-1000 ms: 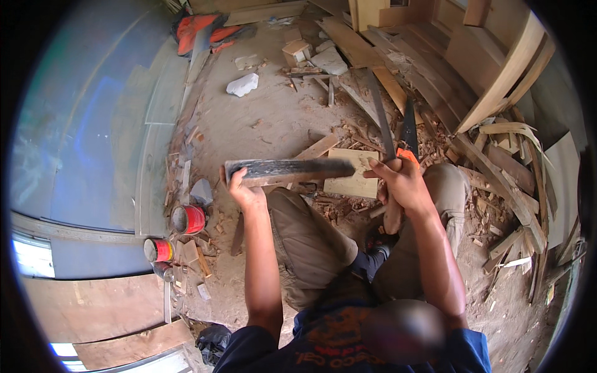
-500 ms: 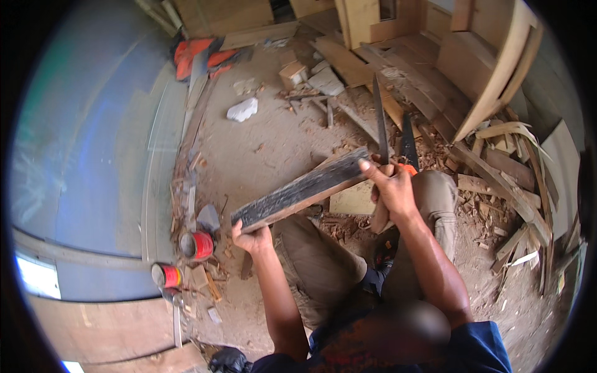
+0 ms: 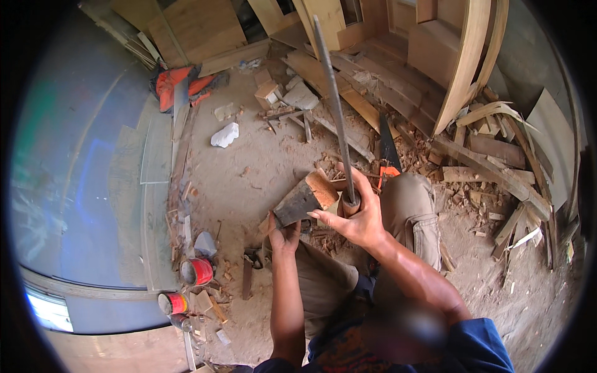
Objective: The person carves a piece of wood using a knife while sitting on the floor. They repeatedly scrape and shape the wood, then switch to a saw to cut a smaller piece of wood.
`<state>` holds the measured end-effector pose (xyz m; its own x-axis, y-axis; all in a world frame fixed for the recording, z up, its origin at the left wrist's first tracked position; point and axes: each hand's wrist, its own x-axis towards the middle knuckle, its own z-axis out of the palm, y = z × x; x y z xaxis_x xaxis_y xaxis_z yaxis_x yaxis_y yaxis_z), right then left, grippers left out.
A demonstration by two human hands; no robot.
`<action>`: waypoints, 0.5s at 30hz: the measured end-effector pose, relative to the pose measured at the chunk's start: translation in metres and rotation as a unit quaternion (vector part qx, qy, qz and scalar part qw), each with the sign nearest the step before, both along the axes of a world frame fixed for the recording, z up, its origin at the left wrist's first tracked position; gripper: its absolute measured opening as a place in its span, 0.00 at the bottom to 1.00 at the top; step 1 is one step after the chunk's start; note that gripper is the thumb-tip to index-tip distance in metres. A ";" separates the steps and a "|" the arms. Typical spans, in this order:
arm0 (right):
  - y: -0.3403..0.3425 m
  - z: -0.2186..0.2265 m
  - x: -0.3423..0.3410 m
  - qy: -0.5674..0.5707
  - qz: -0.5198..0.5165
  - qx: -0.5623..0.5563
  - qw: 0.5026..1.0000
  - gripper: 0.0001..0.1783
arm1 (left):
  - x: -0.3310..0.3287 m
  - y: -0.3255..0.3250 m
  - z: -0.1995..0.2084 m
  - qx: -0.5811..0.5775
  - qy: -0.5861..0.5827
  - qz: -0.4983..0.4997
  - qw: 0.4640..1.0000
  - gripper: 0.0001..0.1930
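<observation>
The person's left hand [image 3: 286, 239] grips the near end of a short, dark-faced wooden block with a raw reddish-brown end [image 3: 297, 208], thumb on one side and fingers underneath. Just to its right, the right hand [image 3: 362, 221] is curled around the round wooden handle [image 3: 351, 204] of a long, narrow grey metal tool [image 3: 336, 112], whose shaft points far; whether its outstretched thumb touches the block or only hovers beside it cannot be told. The block is held up in front of the knees, tilted, its raw end towards the right hand. For handling it well, a firm grip at the near end with the left fingers clear of the raw end seems wise, and the metal shaft is best angled away from the left wrist while the wood is turned. On the floor at left, a small red-and-yellow open tin [image 3: 172, 303] lies tipped nearest, and a larger red open tin [image 3: 196, 271] sits just beyond; both show greyish insides, but their contents cannot be made out. Farther off, beyond the right knee, rests a black-bladed saw with an orange handle [image 3: 388, 149]; farther still at left lies a jagged white chunk [image 3: 225, 135].
</observation>
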<state>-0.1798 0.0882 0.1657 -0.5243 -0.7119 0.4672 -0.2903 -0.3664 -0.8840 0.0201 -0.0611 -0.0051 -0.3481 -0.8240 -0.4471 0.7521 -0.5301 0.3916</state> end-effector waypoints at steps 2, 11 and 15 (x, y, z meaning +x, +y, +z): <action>0.001 0.002 -0.004 -0.006 -0.002 0.039 0.999 0.56 | -0.002 -0.006 -0.006 0.020 0.040 0.021 0.999 0.26; 0.006 -0.009 -0.048 0.046 -0.049 0.386 0.920 0.55 | 0.051 -0.071 0.005 0.036 -0.133 0.181 0.974 0.27; 0.013 -0.012 -0.053 -0.015 0.021 0.372 0.928 0.56 | 0.049 -0.080 0.018 -0.024 -0.366 0.273 0.890 0.30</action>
